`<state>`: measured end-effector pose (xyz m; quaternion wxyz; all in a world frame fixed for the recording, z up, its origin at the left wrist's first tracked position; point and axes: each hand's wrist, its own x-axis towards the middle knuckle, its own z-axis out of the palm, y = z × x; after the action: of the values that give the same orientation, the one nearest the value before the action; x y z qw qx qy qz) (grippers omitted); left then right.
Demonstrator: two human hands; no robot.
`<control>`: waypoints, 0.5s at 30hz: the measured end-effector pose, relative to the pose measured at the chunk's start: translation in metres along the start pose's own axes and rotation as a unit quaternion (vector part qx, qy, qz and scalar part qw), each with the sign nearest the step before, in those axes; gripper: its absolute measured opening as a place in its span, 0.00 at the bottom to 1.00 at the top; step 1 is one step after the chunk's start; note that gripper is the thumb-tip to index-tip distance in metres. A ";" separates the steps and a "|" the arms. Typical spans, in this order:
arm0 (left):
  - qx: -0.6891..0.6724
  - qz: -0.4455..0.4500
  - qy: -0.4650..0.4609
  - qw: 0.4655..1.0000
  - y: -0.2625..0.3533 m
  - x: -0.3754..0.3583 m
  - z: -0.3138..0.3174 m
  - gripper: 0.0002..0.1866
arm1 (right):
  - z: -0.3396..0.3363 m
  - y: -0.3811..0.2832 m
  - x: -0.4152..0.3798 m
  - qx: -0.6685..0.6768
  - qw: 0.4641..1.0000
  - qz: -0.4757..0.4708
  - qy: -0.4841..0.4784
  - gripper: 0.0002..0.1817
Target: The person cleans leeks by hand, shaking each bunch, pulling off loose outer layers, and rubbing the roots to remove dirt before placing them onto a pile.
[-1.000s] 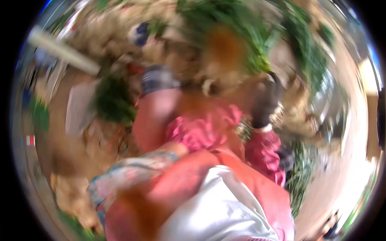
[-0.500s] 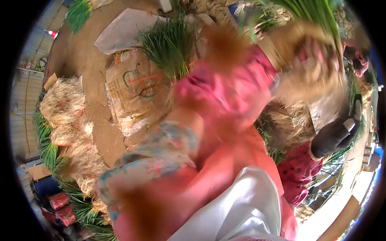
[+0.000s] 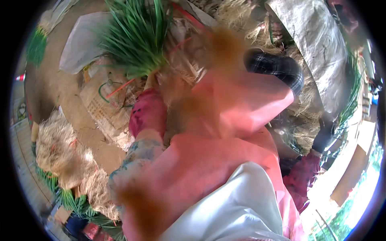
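Observation:
A large bunch of long green leafy stalks point(image 3: 138, 36) lies at the upper left, on sacks on the ground. My left hand point(image 3: 150, 81), in a tan glove below a pink sleeve cover, is closed round the pale lower end of the stalks; its fingers are blurred. At the right, beside a pale sheet and more green leaves, my right hand point(image 3: 325, 135) wears a dark glove below a dark red sleeve. Shadow hides its fingers, and nothing held can be made out.
A printed sack point(image 3: 98, 102) lies below the bunch. Piles of pale, root-like bundles point(image 3: 60, 148) line the lower left. A whitish sheet point(image 3: 313, 36) covers more bundles at upper right. A bent knee in a pink apron point(image 3: 249, 100) is in the centre.
My left hand has swung from the upper right, where it was at green stalks, to the bunch at upper left. My right hand is slightly lower and further left. The view has shifted.

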<state>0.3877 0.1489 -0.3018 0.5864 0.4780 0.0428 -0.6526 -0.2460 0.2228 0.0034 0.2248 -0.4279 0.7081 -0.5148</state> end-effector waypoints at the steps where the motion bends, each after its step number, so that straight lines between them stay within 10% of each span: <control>1: 0.065 0.000 0.057 0.996 -0.008 -0.001 -0.003 0.18 | -0.004 0.008 0.000 0.017 1.000 0.010 0.011 0.16; 7: 0.535 -0.058 0.088 0.838 -0.089 0.004 -0.060 0.16 | -0.079 0.025 -0.005 0.009 0.993 0.060 0.104 0.17; 15: 0.737 -0.128 0.026 0.663 -0.067 0.029 -0.040 0.14 | -0.152 0.081 0.093 -0.041 0.978 0.042 0.201 0.15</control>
<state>0.3607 0.1730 -0.3764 -0.0476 0.7606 -0.3764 -0.5269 -0.4413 0.2350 -0.0043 0.0816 -0.2948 0.7763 -0.5512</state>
